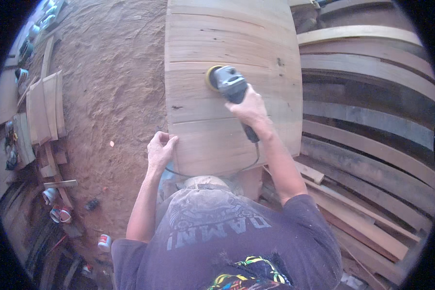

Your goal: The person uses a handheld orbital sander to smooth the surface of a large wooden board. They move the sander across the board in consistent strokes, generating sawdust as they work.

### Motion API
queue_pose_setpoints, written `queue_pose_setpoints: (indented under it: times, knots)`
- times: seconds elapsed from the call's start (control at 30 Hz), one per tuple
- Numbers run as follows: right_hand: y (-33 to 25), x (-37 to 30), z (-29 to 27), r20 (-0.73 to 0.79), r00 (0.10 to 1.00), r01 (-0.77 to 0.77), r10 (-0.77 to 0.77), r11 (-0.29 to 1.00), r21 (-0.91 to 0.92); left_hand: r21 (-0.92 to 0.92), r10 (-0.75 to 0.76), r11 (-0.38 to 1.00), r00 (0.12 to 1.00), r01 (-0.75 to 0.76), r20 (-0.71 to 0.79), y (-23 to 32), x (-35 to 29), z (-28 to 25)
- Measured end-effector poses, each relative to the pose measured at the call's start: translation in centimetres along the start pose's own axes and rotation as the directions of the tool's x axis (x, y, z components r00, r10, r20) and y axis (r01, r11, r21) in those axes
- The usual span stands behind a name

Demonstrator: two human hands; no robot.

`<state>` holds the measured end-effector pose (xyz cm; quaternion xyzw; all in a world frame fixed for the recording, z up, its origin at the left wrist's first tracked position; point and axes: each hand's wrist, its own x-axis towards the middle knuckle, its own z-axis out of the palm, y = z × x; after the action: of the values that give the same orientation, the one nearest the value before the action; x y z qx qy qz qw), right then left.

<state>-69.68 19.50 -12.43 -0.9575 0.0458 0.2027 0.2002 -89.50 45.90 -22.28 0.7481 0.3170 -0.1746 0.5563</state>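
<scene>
A dirt floor [106, 87] lies to the left and stacked planks [372, 145] to the right of a wooden panel [232, 43]. The right hand [249, 108] has its grip closed around a sander [229, 82] pressed on the panel's middle; the left hand [160, 150] clasps the panel's near left edge.

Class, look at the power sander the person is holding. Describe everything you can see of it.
The grey handheld power sander has a round yellow pad at its front, pressed flat on the pale wooden plank panel. Its dark body narrows to a handle, gripped by the right hand. A thin black cord loops from the handle's rear past the panel's near edge. The left hand does not touch it; it grips the panel's near corner.
</scene>
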Motion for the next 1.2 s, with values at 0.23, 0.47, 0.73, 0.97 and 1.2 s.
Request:
queue_pose_setpoints:
  times: [0.23, 0.47, 0.73, 0.97, 1.2]
  knots:
    - [11.8, 0.8, -5.5, -0.138, 0.975, -0.16, 0.176, 0.98, 0.118, -0.012, 0.012, 1.0, 1.0, -0.012, 0.013, -0.1, 0.3, -0.8]
    - [21.2, 3.4, -6.5, -0.147, 0.939, -0.271, 0.312, 0.93, 0.247, -0.09, 0.026, 0.996, 0.999, -0.023, 0.033, -2.4, 1.8, -0.3]
    - [-5.5, -4.8, 4.4, 0.147, 0.978, 0.142, -0.147, 0.989, 0.044, -0.046, 0.009, 0.999, 0.999, -0.007, 0.051, -1.9, 0.8, -0.7]
    - [0.7, -5.0, 1.2, 0.042, 0.999, -0.022, 0.02, 0.999, 0.042, -0.012, -0.038, 0.999, 0.989, 0.04, 0.142, -3.7, -3.2, -1.1]
    - [13.9, -4.4, -3.7, -0.045, 0.978, -0.188, 0.203, 0.957, 0.222, -0.095, -0.046, 0.994, 0.991, 0.058, 0.124, -4.5, -3.4, -1.2]
